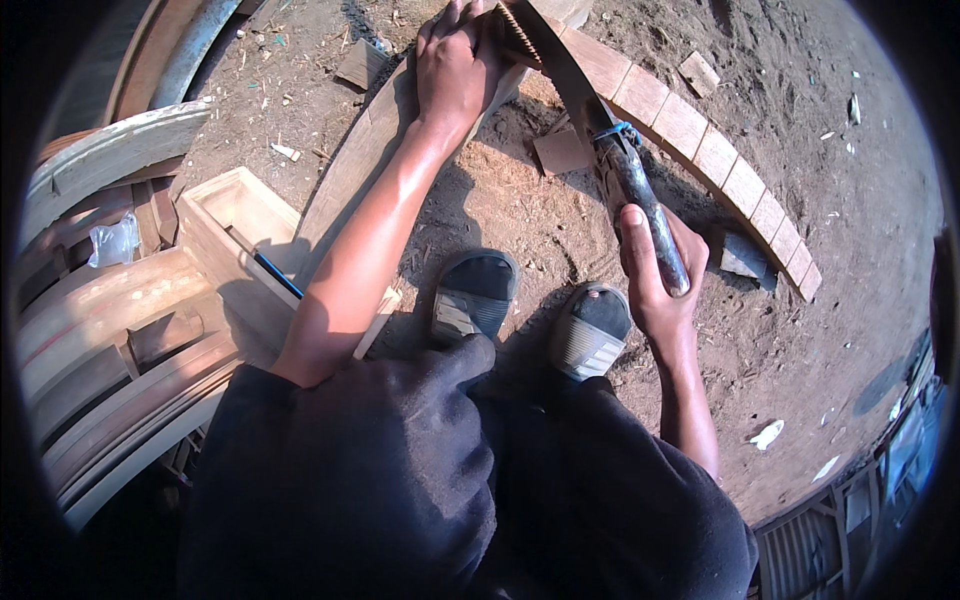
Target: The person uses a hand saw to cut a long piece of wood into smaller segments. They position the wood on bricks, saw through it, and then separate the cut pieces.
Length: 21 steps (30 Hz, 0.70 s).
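Note:
My right hand [658,265] is wrapped round the dark handle of a handsaw [572,88], with blue cord tied where blade meets handle. The toothed blade slants up and left to the top edge, over the curved wood. My left hand [455,75] grips a curved wooden board [352,165] near the top, close to the saw teeth; its fingertips are partly cut off by the picture's edge. To the right runs a curved wooden strip [715,155] with several cross cuts. Whether it joins the board under the saw is hidden.
At left stands an open wooden box [240,255] with a blue-black stick in it, beside stacked curved boards [110,310]. Sawdust [490,180] and small wood offcuts [562,152] lie on the dirt between the boards. My sandalled feet [475,295] are below them.

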Motion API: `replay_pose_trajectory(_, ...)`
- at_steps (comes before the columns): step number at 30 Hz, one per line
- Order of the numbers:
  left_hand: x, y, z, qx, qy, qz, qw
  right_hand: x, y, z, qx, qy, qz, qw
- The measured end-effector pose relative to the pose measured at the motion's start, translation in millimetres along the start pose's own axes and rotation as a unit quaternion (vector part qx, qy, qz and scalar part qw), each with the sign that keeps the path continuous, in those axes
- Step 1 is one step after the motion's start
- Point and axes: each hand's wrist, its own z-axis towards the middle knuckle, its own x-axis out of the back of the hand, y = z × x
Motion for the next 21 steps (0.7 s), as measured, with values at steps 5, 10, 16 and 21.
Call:
replay_pose_trajectory(5, -1, -11, -2, -0.025, 0.013, 0.035, 0.999, 12, 8, -29, -0.018, 0.005, -0.050, 0.999)
replay_pose_trajectory(10, 5, 12, 2, 0.016, -0.019, 0.013, 1.000, -1, 1, -10, -0.002, 0.015, -0.045, 0.999)
replay_pose_trajectory(16, 16, 3, -5, -0.110, 0.008, 0.091, 0.990, -10, -13, -2, 0.025, -0.007, -0.047, 0.999)
replay_pose_trajectory(21, 4, 8, -3, -0.049, 0.002, 0.046, 0.998, 4, -2, -23, -0.014, 0.027, -0.084, 0.996)
